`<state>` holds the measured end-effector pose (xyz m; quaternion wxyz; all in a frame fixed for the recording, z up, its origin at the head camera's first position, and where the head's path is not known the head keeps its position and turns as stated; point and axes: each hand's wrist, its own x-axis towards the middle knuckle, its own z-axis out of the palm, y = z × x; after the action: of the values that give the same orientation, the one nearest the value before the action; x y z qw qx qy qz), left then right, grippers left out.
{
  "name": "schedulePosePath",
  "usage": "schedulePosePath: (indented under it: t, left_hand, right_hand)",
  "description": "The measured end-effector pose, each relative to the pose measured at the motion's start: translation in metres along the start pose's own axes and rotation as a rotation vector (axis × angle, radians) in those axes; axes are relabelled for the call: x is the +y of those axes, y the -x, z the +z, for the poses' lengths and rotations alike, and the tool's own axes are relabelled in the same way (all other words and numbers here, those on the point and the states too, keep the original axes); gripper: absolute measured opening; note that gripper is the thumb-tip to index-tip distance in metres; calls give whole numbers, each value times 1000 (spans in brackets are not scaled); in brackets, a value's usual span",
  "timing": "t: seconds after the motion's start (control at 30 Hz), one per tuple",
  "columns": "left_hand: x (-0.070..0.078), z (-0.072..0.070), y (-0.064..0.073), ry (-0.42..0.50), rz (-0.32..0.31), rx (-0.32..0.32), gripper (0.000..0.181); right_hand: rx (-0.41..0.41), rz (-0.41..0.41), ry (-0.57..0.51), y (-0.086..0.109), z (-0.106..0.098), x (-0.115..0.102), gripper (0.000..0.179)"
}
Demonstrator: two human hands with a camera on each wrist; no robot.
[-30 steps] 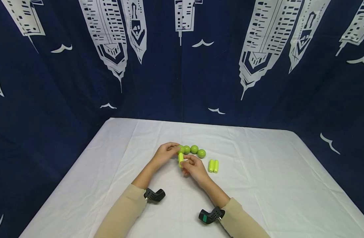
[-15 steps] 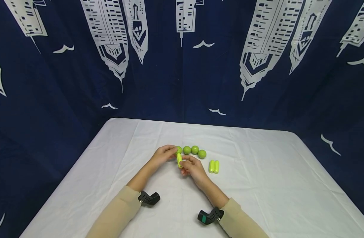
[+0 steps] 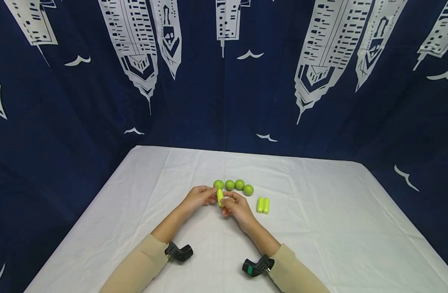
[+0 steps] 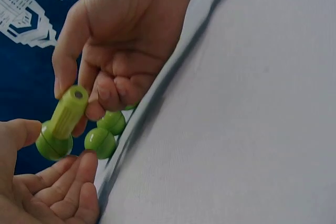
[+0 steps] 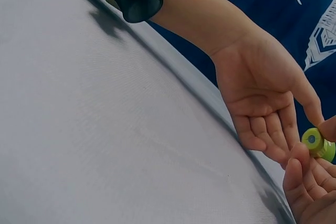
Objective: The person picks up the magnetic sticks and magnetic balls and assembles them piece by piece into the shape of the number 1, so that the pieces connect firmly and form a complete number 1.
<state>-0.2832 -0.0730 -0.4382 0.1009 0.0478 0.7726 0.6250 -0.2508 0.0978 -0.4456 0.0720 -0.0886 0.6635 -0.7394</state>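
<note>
My right hand (image 3: 239,206) pinches a short yellow-green rod (image 3: 220,198) between thumb and fingers. In the left wrist view a dark round spot shows in the near end of the rod (image 4: 71,111). Its far end overlaps a glossy green ball (image 4: 53,145). That ball (image 3: 218,184) is the leftmost of a row. My left hand (image 3: 199,198) is just left of the rod, its fingers relaxed and the thumb tip (image 4: 32,131) right at the ball's edge in the left wrist view. In the right wrist view its palm (image 5: 260,80) shows, fingers loosely extended.
Three more green balls (image 3: 229,185) lie to the right along the row. Two matching rods (image 3: 260,204) lie side by side right of my right hand. A white cloth (image 3: 319,228) covers the table, and a dark blue printed curtain (image 3: 224,101) hangs behind it.
My left hand has moved off the leftmost ball and back toward me, beside the rod. That ball now lies slightly left, apart from the others. The right hand, still pinching the rod, shifted slightly left.
</note>
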Motion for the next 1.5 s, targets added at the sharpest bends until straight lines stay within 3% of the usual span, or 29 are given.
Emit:
schedulePosePath:
  t: [0.37, 0.63, 1.23, 1.5]
  left_hand:
    - [3, 7, 8, 59, -65, -21, 39]
    - [4, 13, 12, 54, -39, 6, 30]
    - [0, 15, 4, 119, -50, 43, 30]
    - [1, 11, -2, 128, -30, 79, 25]
  right_hand:
    - [26, 0, 6, -1, 2, 3, 39]
    - [26, 8, 5, -2, 2, 5, 39]
    - [46, 11, 35, -3, 3, 5, 35]
    - [12, 29, 38, 1, 1, -1, 33]
